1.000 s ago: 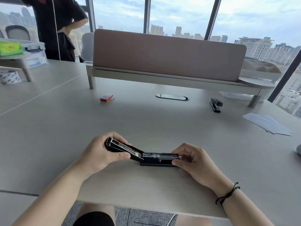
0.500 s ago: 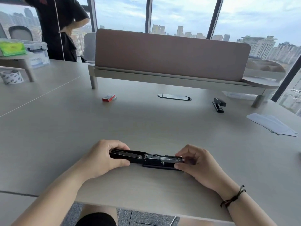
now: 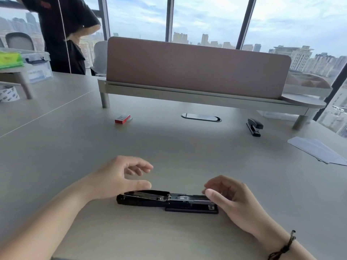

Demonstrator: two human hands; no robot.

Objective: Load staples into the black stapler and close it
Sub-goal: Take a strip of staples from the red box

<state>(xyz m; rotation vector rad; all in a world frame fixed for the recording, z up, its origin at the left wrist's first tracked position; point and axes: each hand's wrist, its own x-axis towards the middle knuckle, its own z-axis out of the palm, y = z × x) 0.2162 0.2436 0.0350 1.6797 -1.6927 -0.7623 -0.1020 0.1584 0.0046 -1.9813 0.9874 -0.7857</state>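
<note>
The black stapler lies flat on the desk near the front edge, swung fully open, with its metal staple channel facing up. My left hand hovers just above its left half, fingers spread and holding nothing. My right hand rests at the stapler's right end, thumb and fingers touching the magazine tip. A red box of staples sits farther back on the desk, left of centre.
A second black stapler stands at the back right beside a cable grommet. White papers lie at the right edge. A raised shelf with a pink divider spans the back. A person stands at far left near a tape roll.
The stapler's lid went from raised at an angle to lying flat on the desk. My left hand let go of it and lifted, fingers opening.
</note>
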